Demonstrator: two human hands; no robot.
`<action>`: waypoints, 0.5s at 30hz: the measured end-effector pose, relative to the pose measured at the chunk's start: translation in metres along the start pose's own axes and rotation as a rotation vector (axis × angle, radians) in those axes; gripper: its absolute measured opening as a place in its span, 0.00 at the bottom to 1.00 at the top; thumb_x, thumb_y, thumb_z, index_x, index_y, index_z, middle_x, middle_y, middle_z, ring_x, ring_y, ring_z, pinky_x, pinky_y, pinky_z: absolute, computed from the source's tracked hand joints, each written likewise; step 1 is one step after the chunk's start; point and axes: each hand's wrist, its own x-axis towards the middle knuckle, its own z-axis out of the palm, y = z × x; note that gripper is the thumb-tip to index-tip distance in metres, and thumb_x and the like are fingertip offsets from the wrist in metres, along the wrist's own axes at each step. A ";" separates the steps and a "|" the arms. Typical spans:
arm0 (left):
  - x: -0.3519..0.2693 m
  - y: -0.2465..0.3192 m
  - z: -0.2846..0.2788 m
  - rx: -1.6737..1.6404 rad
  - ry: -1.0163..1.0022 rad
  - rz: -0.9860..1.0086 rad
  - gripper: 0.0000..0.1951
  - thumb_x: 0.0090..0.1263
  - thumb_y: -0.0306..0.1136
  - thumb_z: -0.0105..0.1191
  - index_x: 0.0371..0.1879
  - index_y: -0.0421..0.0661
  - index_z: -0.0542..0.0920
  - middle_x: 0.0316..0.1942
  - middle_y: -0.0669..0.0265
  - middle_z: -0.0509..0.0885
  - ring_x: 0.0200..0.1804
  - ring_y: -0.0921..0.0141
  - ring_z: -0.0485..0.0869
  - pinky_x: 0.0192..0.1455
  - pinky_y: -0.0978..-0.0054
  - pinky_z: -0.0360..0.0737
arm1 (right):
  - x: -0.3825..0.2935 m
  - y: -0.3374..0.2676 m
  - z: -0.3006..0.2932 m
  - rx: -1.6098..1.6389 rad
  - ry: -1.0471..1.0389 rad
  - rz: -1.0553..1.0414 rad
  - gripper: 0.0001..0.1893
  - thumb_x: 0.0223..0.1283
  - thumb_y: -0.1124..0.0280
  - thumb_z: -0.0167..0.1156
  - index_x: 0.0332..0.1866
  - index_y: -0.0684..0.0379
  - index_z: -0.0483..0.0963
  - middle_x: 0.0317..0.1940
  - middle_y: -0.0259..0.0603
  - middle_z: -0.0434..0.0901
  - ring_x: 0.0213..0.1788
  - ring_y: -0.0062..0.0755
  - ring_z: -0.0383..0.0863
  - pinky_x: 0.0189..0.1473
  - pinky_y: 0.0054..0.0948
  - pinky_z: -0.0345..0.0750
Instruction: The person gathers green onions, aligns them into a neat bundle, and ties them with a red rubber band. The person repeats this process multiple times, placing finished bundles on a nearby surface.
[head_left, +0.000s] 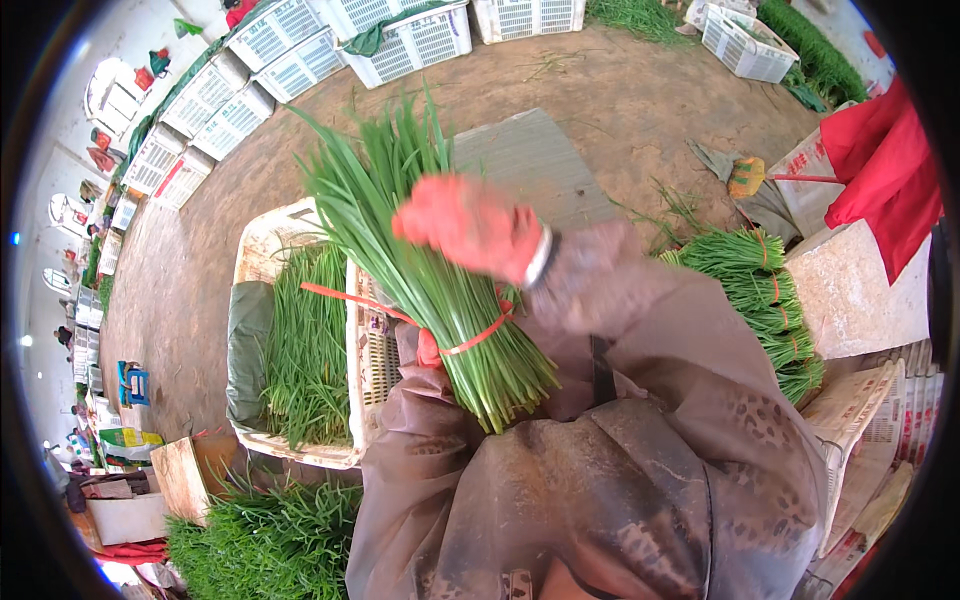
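Observation:
A bunch of long green leaves, likely garlic chives (382, 202), slants in front of me with its cut stem ends toward my lap. A red tie band (480, 339) crosses the lower stems, and its loose end sticks out to the left. My left hand (427, 349), in a red glove, grips the bunch near the band from the left; most of it is hidden behind the stems. Over the upper leaves is my right hand (472, 223), also red-gloved and blurred by motion. Whether its fingers close on any leaves is unclear.
To the left stands a white plastic crate (360, 375) of loose greens. Tied bunches (772, 315) are stacked at the right, beside a pale block (862, 292). More greens (262, 536) lie at lower left. A grey board (532, 157) lies ahead; crates (412, 49) line the back.

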 end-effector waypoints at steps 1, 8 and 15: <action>-0.005 0.001 0.001 -0.014 -0.009 0.005 0.55 0.50 0.59 0.70 0.73 0.38 0.60 0.67 0.46 0.71 0.64 0.51 0.76 0.68 0.48 0.73 | 0.019 0.023 -0.004 -0.096 0.057 -0.029 0.11 0.59 0.65 0.64 0.46 0.55 0.80 0.33 0.43 0.79 0.38 0.44 0.80 0.45 0.38 0.79; -0.031 0.020 0.000 -0.053 0.036 0.054 0.60 0.36 0.47 0.79 0.72 0.35 0.61 0.67 0.44 0.71 0.65 0.47 0.75 0.70 0.46 0.71 | 0.028 0.057 -0.046 0.210 0.225 0.454 0.12 0.64 0.67 0.62 0.51 0.54 0.82 0.52 0.40 0.83 0.54 0.34 0.81 0.52 0.35 0.79; -0.029 0.014 -0.035 -0.179 -0.159 0.131 0.60 0.35 0.39 0.79 0.73 0.39 0.60 0.67 0.44 0.71 0.67 0.47 0.72 0.72 0.46 0.68 | 0.057 -0.021 -0.044 0.131 0.003 -0.137 0.18 0.57 0.58 0.69 0.49 0.55 0.82 0.62 0.42 0.75 0.66 0.47 0.72 0.63 0.42 0.74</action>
